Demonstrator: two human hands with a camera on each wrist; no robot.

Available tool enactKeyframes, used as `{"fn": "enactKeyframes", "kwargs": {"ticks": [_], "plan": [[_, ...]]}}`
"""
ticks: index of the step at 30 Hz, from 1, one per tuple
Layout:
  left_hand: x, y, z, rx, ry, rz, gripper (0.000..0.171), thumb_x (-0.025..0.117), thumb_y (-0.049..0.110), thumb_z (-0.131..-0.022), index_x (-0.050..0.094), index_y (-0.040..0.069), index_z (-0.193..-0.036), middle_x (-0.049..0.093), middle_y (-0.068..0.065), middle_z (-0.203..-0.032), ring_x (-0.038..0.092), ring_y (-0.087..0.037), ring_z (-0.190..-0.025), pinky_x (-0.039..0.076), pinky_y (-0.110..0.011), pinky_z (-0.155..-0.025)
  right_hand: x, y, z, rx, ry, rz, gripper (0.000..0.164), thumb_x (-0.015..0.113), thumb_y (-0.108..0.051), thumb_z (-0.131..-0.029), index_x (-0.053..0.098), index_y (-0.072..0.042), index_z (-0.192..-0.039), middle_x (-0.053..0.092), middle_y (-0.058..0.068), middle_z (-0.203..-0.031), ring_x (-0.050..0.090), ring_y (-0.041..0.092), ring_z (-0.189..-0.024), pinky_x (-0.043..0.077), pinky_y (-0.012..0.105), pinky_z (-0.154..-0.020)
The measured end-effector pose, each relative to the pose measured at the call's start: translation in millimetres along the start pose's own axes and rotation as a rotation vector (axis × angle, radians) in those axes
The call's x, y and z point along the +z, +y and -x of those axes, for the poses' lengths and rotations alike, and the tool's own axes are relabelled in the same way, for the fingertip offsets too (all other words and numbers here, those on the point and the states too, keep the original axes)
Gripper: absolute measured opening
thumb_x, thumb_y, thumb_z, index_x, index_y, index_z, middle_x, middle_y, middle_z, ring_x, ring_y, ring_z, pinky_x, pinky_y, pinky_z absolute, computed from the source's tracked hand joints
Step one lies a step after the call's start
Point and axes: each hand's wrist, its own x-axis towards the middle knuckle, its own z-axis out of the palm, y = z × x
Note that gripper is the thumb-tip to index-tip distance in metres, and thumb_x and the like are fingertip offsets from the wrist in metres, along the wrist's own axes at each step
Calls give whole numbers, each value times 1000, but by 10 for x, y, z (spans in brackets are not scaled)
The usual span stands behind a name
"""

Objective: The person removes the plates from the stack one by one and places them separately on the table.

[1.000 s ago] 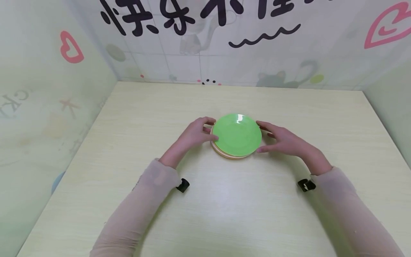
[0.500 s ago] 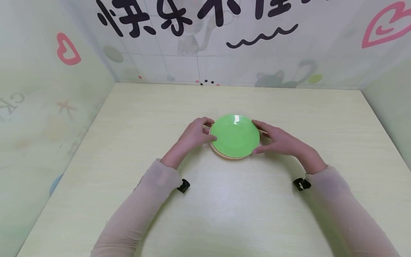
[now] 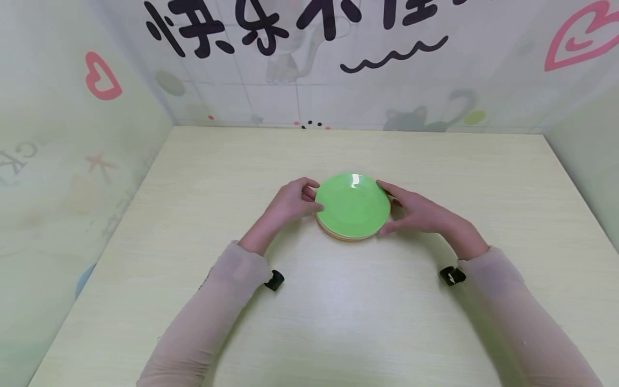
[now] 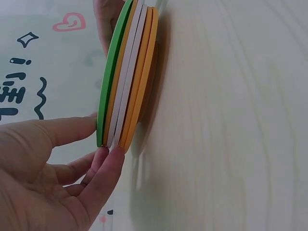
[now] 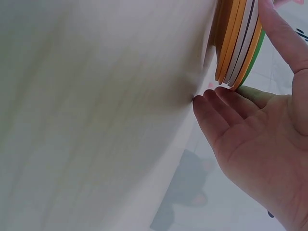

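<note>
A shiny green plate [image 3: 353, 206] tops a stack of plates lying on the table. Seen edge-on in the left wrist view, white plates [image 4: 126, 72] and orange plates [image 4: 146, 67] lie beneath it, rims nearly even. My left hand [image 3: 292, 201] is at the stack's left side, its thumb over the green rim and its fingertips against the plate edges. On the opposite side, my right hand [image 3: 420, 212] has its fingers extended along the rim, thumb at the near right edge. The right wrist view shows those fingertips just below the layered edges [image 5: 236, 43], close to the tabletop.
The pale wooden table [image 3: 338, 322] spreads around the stack. A printed back wall [image 3: 300, 102] with black lettering rises behind it, and side walls [image 3: 87, 188] stand to the left and right. Black bands [image 3: 452, 276] are at both wrists.
My right hand has moved slightly left against the stack. The green plate now lines up more closely with the plates under it. My left hand stays nearly in place.
</note>
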Motion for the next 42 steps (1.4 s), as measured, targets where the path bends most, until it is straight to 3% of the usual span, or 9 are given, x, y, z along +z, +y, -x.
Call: {"fn": "enactKeyframes", "kwargs": {"ticks": [8, 17, 24, 35, 42], "plan": [[-21, -16, -8, -19, -8, 11, 46, 75, 17, -89, 58, 7, -130, 65, -8, -119, 62, -22, -106, 56, -29, -88, 3, 34, -8, 6, 10, 32, 112, 86, -33, -78, 14, -4, -159, 28, 18, -162, 33, 40, -147, 25, 57, -125], [-15, -78, -44, -59, -61, 227, 46, 70, 6, -91, 54, 0, -133, 59, -13, -119, 61, -19, -97, 62, -25, -84, -11, 47, -9, -10, -3, 36, 108, 84, -32, -80, 16, -7, -159, 31, 19, -161, 33, 40, -147, 26, 58, -124], [-63, -67, 15, -62, -85, 392, 45, 66, 2, -91, 52, 1, -133, 54, -10, -116, 59, -17, -93, 63, -28, -82, -14, 55, -5, -28, -4, 22, 109, 85, -32, -79, 16, -9, -160, 34, 16, -160, 34, 36, -147, 24, 58, -124], [-143, -117, 55, -67, -126, 528, 45, 61, 0, -95, 45, 4, -137, 57, -17, -138, 65, -23, -106, 62, -32, -90, -20, 63, -19, -10, -9, 47, 107, 83, -37, -81, 15, -7, -160, 31, 16, -162, 34, 36, -147, 24, 57, -125], [-206, -169, 67, -69, -102, 598, 46, 61, 0, -95, 45, 5, -139, 56, -15, -135, 65, -16, -99, 63, -29, -87, -17, 40, -29, 14, -15, 66, 108, 81, -42, -82, 15, -6, -159, 31, 17, -162, 33, 36, -147, 25, 56, -125]]}}
